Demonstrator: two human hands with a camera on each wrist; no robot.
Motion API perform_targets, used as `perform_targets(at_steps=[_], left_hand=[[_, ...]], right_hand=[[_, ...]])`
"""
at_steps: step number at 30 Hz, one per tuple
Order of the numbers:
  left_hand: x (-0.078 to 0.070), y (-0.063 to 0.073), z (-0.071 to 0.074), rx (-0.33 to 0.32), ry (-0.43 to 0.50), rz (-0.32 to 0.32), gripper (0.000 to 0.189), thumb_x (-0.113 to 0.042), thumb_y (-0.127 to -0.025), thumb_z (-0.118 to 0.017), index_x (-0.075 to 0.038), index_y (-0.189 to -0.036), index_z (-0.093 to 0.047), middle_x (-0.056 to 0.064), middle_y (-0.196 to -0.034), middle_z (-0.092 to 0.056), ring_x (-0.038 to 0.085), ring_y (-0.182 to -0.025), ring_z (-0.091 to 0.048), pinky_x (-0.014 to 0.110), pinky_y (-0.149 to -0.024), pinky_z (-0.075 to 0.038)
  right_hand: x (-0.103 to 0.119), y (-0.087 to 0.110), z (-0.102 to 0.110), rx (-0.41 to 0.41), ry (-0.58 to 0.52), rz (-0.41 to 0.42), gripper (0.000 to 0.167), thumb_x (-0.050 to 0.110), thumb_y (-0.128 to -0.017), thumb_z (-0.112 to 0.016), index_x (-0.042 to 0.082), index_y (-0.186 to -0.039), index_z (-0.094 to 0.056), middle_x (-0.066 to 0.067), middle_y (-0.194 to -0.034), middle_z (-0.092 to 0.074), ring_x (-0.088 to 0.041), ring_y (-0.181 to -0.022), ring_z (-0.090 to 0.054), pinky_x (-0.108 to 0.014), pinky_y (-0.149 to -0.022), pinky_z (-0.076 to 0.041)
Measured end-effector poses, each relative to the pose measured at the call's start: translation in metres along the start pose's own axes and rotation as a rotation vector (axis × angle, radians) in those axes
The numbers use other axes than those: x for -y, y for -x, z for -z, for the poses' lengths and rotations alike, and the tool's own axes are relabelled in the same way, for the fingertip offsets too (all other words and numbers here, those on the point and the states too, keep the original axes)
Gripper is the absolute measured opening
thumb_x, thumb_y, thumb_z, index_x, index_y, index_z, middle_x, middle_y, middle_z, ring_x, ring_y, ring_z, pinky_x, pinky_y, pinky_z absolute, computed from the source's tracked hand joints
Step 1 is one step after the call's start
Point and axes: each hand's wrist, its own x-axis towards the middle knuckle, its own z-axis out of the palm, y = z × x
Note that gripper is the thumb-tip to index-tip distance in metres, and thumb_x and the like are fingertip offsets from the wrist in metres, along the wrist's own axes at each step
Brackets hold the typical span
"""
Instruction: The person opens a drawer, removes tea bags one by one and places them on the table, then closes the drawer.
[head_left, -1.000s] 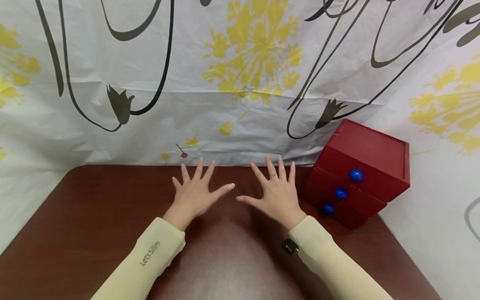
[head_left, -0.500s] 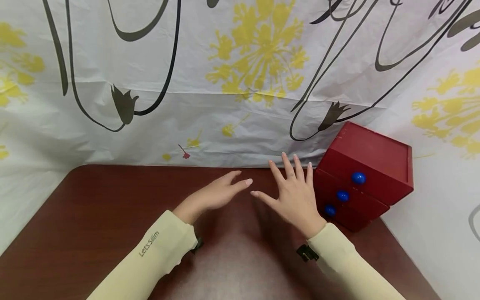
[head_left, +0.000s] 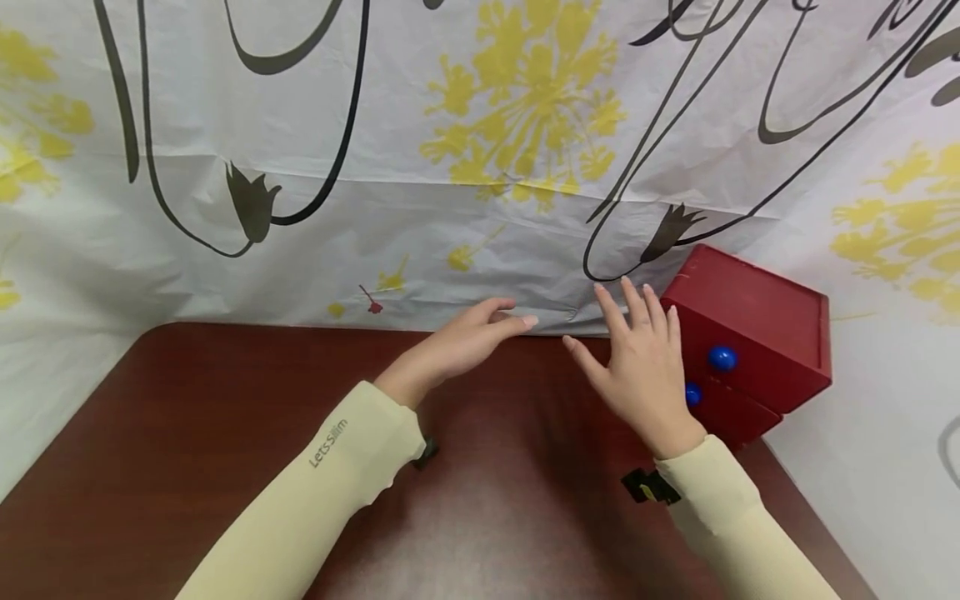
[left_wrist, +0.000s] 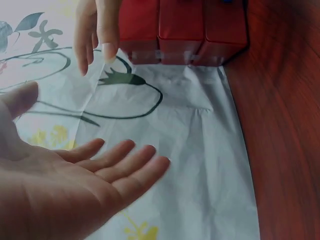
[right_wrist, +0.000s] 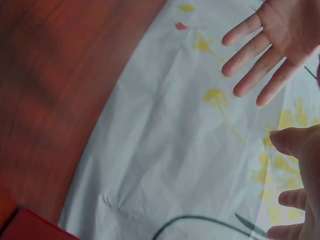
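Note:
Above the back of the table, my left hand (head_left: 461, 342) hangs in the air, turned on edge with its palm facing right and its fingers extended. The left wrist view shows that palm (left_wrist: 75, 185) bare, holding nothing. My right hand (head_left: 643, 375) is raised to its right, fingers spread and back toward me, also holding nothing. It stands just in front of a red drawer box (head_left: 750, 304) and covers part of its left side; contact cannot be made out. Two blue knobs show on the drawers, the upper knob (head_left: 722, 358) fully visible.
The dark red-brown table (head_left: 225, 467) reaches back to a white cloth (head_left: 315, 267) printed with yellow flowers and dark stems. This cloth rises behind the table and along the right side. A small black device (head_left: 649, 486) is strapped at the right wrist.
Both hands have moved right and farther up in the head view. The left hand has turned from back-up with spread fingers to edge-on. The right hand now hides the lowest blue knob.

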Motion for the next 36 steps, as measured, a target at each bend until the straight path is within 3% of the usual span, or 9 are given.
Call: perform_targets(at_steps=[3,6,10,14,18,21,28,36], left_hand=[[-0.007,-0.004,-0.005,-0.005,0.022,-0.085,0.072,-0.059,-0.096,-0.055,-0.028,-0.157,-0.034,-0.002,-0.160,-0.041,0.021,-0.149,-0.038,0.048,-0.120,-0.034],[-0.013,-0.008,-0.011,-0.031,-0.022,-0.231,0.070,-0.053,-0.096,-0.058,-0.029,-0.157,-0.033,-0.005,-0.162,-0.038,0.019,-0.151,-0.035,0.046,-0.121,-0.033],[-0.020,-0.012,-0.022,-0.071,-0.202,-0.394,0.069,-0.049,-0.099,-0.057,-0.030,-0.160,-0.028,-0.006,-0.165,-0.032,0.018,-0.153,-0.031,0.047,-0.122,-0.031],[-0.028,-0.018,-0.037,-0.107,-0.426,-0.457,0.066,-0.050,-0.102,-0.051,-0.030,-0.161,-0.028,-0.003,-0.168,-0.027,0.018,-0.155,-0.027,0.046,-0.124,-0.029],[-0.032,-0.025,-0.051,-0.142,-0.595,-0.437,0.065,-0.051,-0.103,-0.048,-0.028,-0.161,-0.028,0.000,-0.169,-0.024,0.023,-0.156,-0.026,0.047,-0.126,-0.026],[-0.034,-0.029,-0.058,-0.145,-0.642,-0.386,0.068,-0.053,-0.103,-0.046,-0.028,-0.162,-0.023,0.000,-0.171,-0.020,0.026,-0.157,-0.025,0.049,-0.126,-0.024],[-0.037,-0.037,-0.066,-0.203,-0.583,-0.277,0.084,-0.055,-0.102,-0.046,-0.021,-0.165,0.000,0.000,-0.171,-0.017,0.024,-0.157,-0.024,0.047,-0.126,-0.025],[-0.040,-0.049,-0.069,-0.221,-0.534,-0.242,0.082,-0.053,-0.104,-0.043,-0.017,-0.165,-0.003,0.003,-0.170,-0.022,0.026,-0.153,-0.032,0.042,-0.124,-0.030]], right_hand=[[-0.005,-0.002,0.006,-0.026,-0.009,-0.007,0.074,0.041,-0.085,-0.075,0.011,-0.149,-0.051,-0.026,-0.155,-0.043,-0.050,-0.143,-0.036,-0.075,-0.114,-0.022],[-0.011,-0.002,0.010,-0.031,-0.020,-0.011,0.072,0.039,-0.086,-0.075,0.009,-0.147,-0.053,-0.027,-0.154,-0.044,-0.051,-0.141,-0.038,-0.074,-0.114,-0.025],[-0.017,-0.003,0.014,-0.007,-0.027,-0.019,0.068,0.038,-0.087,-0.074,0.007,-0.145,-0.054,-0.027,-0.153,-0.045,-0.052,-0.139,-0.041,-0.070,-0.114,-0.030],[-0.024,-0.004,0.016,-0.002,-0.005,-0.029,0.069,0.037,-0.087,-0.075,0.006,-0.145,-0.054,-0.029,-0.151,-0.047,-0.053,-0.136,-0.044,-0.067,-0.113,-0.033],[-0.034,-0.003,0.019,0.008,0.024,-0.058,0.069,0.038,-0.088,-0.073,0.005,-0.145,-0.053,-0.030,-0.150,-0.047,-0.053,-0.135,-0.043,-0.069,-0.113,-0.031],[-0.043,-0.001,0.024,0.021,0.042,-0.095,0.068,0.041,-0.090,-0.070,0.005,-0.144,-0.053,-0.030,-0.150,-0.046,-0.053,-0.137,-0.041,-0.072,-0.113,-0.027],[-0.065,0.006,0.032,0.042,0.045,-0.175,0.069,0.047,-0.093,-0.063,0.004,-0.146,-0.050,-0.030,-0.152,-0.043,-0.052,-0.140,-0.037,-0.072,-0.115,-0.023],[-0.084,0.011,0.036,0.010,0.029,-0.276,0.069,0.053,-0.099,-0.049,0.004,-0.148,-0.048,-0.029,-0.154,-0.041,-0.052,-0.139,-0.037,-0.071,-0.119,-0.016]])
